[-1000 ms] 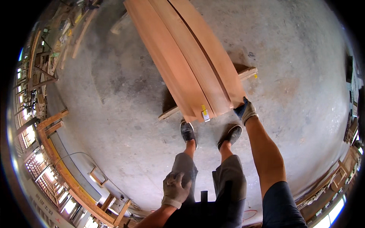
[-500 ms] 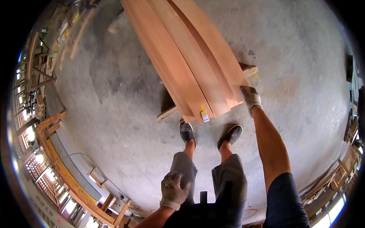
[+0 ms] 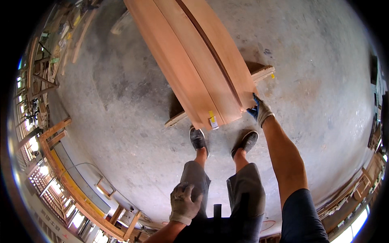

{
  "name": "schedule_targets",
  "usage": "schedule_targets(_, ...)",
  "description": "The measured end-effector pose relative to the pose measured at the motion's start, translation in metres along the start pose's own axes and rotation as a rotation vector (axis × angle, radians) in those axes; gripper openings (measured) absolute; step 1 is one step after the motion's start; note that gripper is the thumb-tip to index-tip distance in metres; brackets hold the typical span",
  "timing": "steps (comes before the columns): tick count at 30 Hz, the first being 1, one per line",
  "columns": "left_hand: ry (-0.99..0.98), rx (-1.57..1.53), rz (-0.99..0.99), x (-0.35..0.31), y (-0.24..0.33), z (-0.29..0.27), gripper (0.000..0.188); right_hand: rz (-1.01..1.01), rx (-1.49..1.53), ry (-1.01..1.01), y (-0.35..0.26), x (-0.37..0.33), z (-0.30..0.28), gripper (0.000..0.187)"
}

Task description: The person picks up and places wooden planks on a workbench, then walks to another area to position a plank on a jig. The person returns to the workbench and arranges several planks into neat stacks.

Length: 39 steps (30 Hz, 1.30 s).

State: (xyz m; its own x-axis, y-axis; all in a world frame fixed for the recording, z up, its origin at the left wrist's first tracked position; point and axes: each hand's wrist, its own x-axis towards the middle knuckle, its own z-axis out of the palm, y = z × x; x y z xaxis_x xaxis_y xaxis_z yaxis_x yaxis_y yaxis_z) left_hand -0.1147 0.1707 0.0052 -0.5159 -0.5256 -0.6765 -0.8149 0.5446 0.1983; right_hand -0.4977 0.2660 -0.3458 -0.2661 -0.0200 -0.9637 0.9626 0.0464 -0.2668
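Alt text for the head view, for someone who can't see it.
Gloved right hand at the near end of the rightmost long wooden board; the boards lie over a wooden beam on a grey floor. Gloved left hand on left leg.

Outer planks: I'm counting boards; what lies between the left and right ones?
In the head view, a middle plank, with a dark strip beside the right plank.
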Motion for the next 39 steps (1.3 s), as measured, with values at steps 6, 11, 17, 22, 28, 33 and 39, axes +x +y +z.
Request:
schedule_targets(6,0.001,-0.017,-0.038,0.001,0.003,0.002,0.047,-0.243,-0.707,-0.016,-0.039,-0.031,0.011,0.068)
schedule_targets(11,-0.026,0.009,-0.060,0.005,0.006,-0.001,0.047,-0.376,-0.951,-0.223,-0.065,-0.027,0.024,0.084)
schedule_targets(17,0.048,-0.007,-0.012,0.007,0.004,0.001,0.047,-0.246,-0.799,-0.352,-0.070,0.003,0.011,0.082)
schedule_targets(22,0.170,-0.008,0.064,0.006,0.006,0.004,0.044,-0.221,-0.733,-0.460,-0.077,-0.027,0.017,0.070)
schedule_targets(28,-0.019,-0.013,-0.110,0.004,0.015,0.001,0.049,-0.242,-0.762,-0.529,-0.085,-0.095,0.008,0.055)
schedule_targets(33,-0.145,-0.172,-0.068,0.016,0.035,-0.021,0.054,-0.216,-0.906,-0.459,-0.041,-0.171,-0.080,0.059)
schedule_targets(39,-0.031,-0.941,0.006,0.098,0.087,0.079,0.067,-0.214,-1.140,-0.424,0.008,-0.390,-0.197,0.047)
